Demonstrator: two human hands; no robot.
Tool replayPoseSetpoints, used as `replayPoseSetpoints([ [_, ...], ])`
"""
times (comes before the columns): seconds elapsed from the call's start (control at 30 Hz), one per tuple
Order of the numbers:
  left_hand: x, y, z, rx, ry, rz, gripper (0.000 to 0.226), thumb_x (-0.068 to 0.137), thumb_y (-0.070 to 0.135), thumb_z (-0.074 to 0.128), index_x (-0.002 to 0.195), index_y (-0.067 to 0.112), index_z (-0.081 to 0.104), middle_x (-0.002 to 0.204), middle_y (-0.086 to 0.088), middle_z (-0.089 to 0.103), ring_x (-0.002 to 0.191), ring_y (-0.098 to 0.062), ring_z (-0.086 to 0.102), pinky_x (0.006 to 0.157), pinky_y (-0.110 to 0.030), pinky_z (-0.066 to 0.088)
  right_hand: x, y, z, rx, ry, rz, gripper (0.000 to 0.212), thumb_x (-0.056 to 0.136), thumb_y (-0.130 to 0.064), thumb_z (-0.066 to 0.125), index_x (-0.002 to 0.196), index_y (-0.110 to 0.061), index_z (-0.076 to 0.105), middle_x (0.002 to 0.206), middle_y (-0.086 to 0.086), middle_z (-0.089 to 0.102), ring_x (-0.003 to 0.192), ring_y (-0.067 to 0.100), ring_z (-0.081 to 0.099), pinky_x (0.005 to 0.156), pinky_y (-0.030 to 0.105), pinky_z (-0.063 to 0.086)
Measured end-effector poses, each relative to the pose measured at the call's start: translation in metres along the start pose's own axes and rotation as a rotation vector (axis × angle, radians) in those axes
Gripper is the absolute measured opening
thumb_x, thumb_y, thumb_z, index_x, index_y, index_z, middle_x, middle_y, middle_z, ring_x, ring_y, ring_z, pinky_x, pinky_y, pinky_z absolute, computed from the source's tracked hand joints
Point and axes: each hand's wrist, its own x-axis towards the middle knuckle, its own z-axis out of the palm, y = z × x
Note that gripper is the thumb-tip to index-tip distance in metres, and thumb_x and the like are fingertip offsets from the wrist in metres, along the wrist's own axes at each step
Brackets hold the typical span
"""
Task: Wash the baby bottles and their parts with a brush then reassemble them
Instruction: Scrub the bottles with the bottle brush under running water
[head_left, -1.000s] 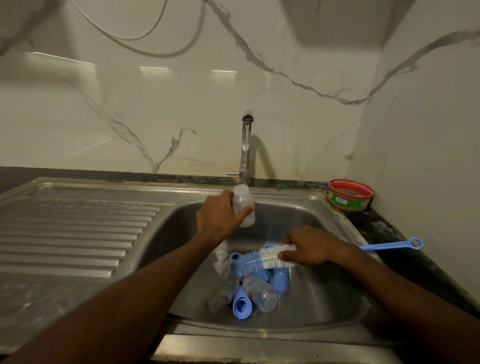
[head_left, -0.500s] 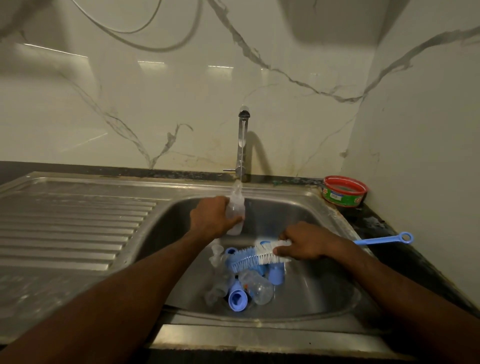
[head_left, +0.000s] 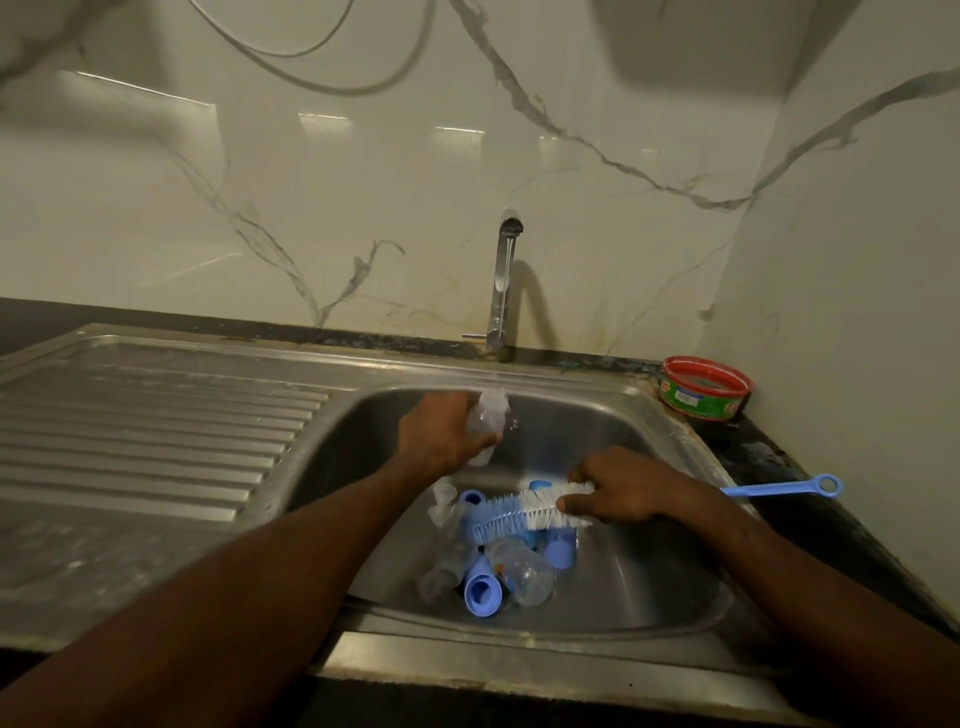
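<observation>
At the centre of the frame, the left hand (head_left: 441, 434) grips a clear plastic baby bottle (head_left: 487, 423) under the steel tap (head_left: 501, 283). Lower right, the right hand (head_left: 621, 488) clasps a blue-and-white bristle brush (head_left: 524, 512) above loose bottles and blue caps (head_left: 483, 595) in the steel sink (head_left: 675, 582).

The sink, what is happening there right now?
A person is washing baby bottles at a steel sink. The left hand holds a clear bottle up under the tap, where water seems to run onto it. The right hand grips a blue and white brush by its bristle end, above a pile of bottles and blue parts lying in the basin, not yet reassembled.
</observation>
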Motion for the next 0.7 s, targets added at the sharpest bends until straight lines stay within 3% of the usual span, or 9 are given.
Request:
replayPoseSetpoints([
  [0.1, 0.005, 0.005, -0.006, -0.113, 0.15, 0.027, 0.06, 0.085, 0.057, 0.073, 0.132, 0.023, 0.059, 0.122, -0.001, 0.07, 0.105, -0.014, 0.065, 0.083, -0.027, 0.05, 0.001, 0.001, 0.001, -0.002, -0.005, -0.008, 0.041, 0.095, -0.055, 0.059, 0.115, -0.022, 0.069, 0.1, -0.005, 0.066, 0.09, 0.012, 0.063, 0.087, 0.035, 0.054],
  [0.17, 0.006, 0.004, -0.004, 0.075, -0.016, 0.071, 0.064, 0.088, 0.057, 0.069, 0.142, 0.029, 0.051, 0.136, -0.005, 0.061, 0.125, -0.023, 0.055, 0.103, -0.041, 0.047, 0.001, 0.001, 0.002, -0.006, 0.0, -0.008, 0.04, 0.095, -0.055, 0.059, 0.113, -0.022, 0.07, 0.096, -0.005, 0.064, 0.087, 0.012, 0.062, 0.086, 0.034, 0.054],
  [0.23, 0.0, 0.002, -0.002, 0.344, -0.218, 0.137, 0.065, 0.09, 0.053, 0.067, 0.148, 0.041, 0.04, 0.148, -0.008, 0.044, 0.14, -0.032, 0.034, 0.116, -0.057, 0.031, 0.001, 0.001, 0.001, -0.003, -0.004, -0.012, 0.039, 0.095, -0.055, 0.059, 0.112, -0.021, 0.07, 0.095, -0.005, 0.065, 0.086, 0.012, 0.063, 0.084, 0.034, 0.054],
  [0.3, 0.0, 0.005, -0.007, 0.501, -0.252, 0.264, 0.068, 0.089, 0.044, 0.07, 0.148, 0.048, 0.037, 0.151, -0.009, 0.035, 0.143, -0.036, 0.024, 0.118, -0.066, 0.02, 0.001, 0.001, 0.001, -0.001, -0.009, -0.017, 0.04, 0.096, -0.054, 0.059, 0.114, -0.021, 0.071, 0.096, -0.005, 0.065, 0.087, 0.013, 0.063, 0.085, 0.035, 0.054],
  [0.43, 0.009, 0.02, -0.021, 0.765, -0.147, 0.582, 0.079, 0.078, 0.018, 0.083, 0.143, 0.044, 0.047, 0.152, -0.007, 0.032, 0.146, -0.035, 0.022, 0.117, -0.071, 0.014, 0.003, 0.001, 0.001, -0.001, -0.006, -0.022, 0.04, 0.096, -0.053, 0.059, 0.116, -0.02, 0.07, 0.097, -0.005, 0.065, 0.087, 0.013, 0.063, 0.085, 0.033, 0.053],
  [0.57, 0.01, 0.028, -0.026, 0.829, -0.103, 0.741, 0.063, 0.078, 0.019, 0.083, 0.134, 0.038, 0.059, 0.148, -0.007, 0.039, 0.145, -0.032, 0.028, 0.117, -0.068, 0.019, 0.003, -0.001, 0.002, -0.003, -0.016, -0.02, 0.041, 0.096, -0.054, 0.059, 0.117, -0.02, 0.069, 0.094, -0.005, 0.063, 0.085, 0.013, 0.061, 0.082, 0.031, 0.051],
  [0.7, 0.009, 0.036, -0.028, 0.856, -0.09, 0.785, 0.056, 0.082, 0.022, 0.08, 0.133, 0.032, 0.06, 0.147, -0.009, 0.042, 0.143, -0.033, 0.031, 0.117, -0.065, 0.018, 0.003, 0.0, 0.002, -0.002, -0.017, -0.023, 0.042, 0.097, -0.053, 0.059, 0.118, -0.018, 0.07, 0.104, -0.001, 0.07, 0.09, 0.014, 0.064, 0.087, 0.035, 0.054],
])
